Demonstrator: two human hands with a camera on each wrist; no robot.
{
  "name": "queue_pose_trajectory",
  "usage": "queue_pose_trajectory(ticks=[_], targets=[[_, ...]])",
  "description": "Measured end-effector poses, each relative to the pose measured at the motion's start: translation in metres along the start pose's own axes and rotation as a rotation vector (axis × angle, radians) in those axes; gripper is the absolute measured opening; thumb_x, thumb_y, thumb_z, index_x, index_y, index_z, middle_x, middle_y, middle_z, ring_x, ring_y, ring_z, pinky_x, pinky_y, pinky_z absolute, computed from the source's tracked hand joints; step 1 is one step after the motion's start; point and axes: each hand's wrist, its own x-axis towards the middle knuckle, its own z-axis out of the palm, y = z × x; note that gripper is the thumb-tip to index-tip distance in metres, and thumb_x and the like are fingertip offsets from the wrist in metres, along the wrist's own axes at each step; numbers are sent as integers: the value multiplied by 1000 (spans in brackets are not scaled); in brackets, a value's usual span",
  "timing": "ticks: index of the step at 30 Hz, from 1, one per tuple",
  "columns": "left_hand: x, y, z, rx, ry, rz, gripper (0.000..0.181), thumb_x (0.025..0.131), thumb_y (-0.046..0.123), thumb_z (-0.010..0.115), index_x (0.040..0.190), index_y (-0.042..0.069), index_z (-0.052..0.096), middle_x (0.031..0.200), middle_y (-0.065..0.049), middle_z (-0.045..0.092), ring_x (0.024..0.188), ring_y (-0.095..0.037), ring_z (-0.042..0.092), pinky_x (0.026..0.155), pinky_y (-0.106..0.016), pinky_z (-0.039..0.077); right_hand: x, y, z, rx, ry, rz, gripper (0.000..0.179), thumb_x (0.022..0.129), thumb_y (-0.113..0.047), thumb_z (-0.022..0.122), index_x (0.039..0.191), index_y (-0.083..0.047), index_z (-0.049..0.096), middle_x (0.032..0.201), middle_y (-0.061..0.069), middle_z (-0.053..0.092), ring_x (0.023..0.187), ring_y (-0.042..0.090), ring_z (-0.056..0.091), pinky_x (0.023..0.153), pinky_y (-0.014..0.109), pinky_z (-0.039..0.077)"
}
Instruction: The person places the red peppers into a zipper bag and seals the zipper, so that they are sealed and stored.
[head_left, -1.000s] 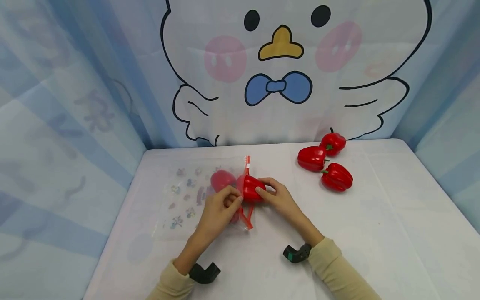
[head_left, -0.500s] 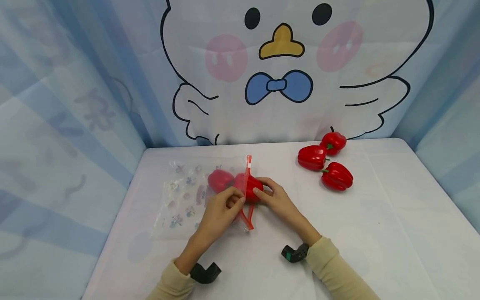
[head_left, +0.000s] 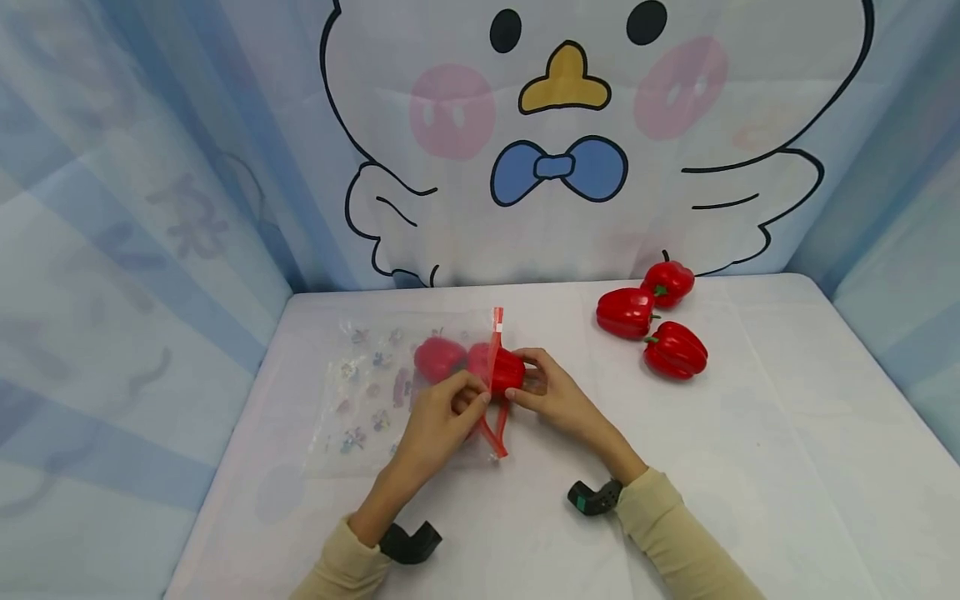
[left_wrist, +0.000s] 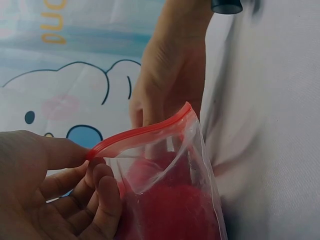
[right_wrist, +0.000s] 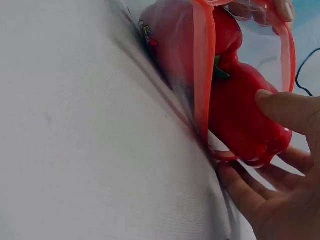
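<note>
A clear printed zip bag lies on the table with its red-edged mouth facing right. My left hand pinches the red zip edge between thumb and index finger, holding the mouth apart. A glossy red bell pepper sits partway through the mouth, its green stem pointing into the bag. My right hand holds its outer end, thumb on its side and the other fingers beyond and under it. Deeper inside, another red pepper shows through the plastic. The left hand hides part of the bag in the head view.
Toward the back right of the table are three more red bell peppers, one at the rear, one at the left and one in front. A printed cartoon curtain hangs behind the table edge.
The held pepper has moved left, further into the bag's mouth, with my right hand following. My right thumb has slid lower along it. My left hand keeps its pinch on the zip edge.
</note>
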Motion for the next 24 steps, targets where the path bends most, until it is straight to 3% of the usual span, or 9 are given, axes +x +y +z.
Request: queue_pose_trajectory(ticks=[8, 12, 17, 24], targets=[[2, 1, -2, -2, 1, -8, 6, 100, 19, 70, 105, 15, 71, 87, 1, 69, 73, -15, 62, 64, -21, 55, 7, -18, -10, -215, 21, -44, 63, 94, -20, 79, 148, -8, 49, 145, 15, 54, 128, 35, 59, 106, 48, 56], [2, 0, -1, -10, -1, -6, 7, 100, 19, 70, 106, 15, 71, 87, 1, 69, 73, -15, 62, 65, -21, 55, 10, -28, -18, -285, -17, -10, 62, 93, -23, 80, 146, -9, 52, 143, 13, 56, 126, 32, 61, 104, 47, 57], [2, -1, 0, -12, 0, 7, 6, 100, 18, 70, 106, 15, 71, 87, 1, 69, 73, -15, 62, 65, -21, 56, 13, -33, -25, -308, -58, 43, 62, 93, -25, 80, 146, -10, 53, 142, 11, 59, 126, 31, 62, 102, 47, 57], [1, -2, 2, -3, -3, -2, 6, 100, 16, 71, 106, 15, 71, 86, 2, 69, 72, -14, 61, 65, -21, 55, 13, -30, -25, -294, -66, 45, 62, 93, -25, 80, 147, -10, 53, 143, 12, 59, 125, 32, 63, 101, 46, 58]])
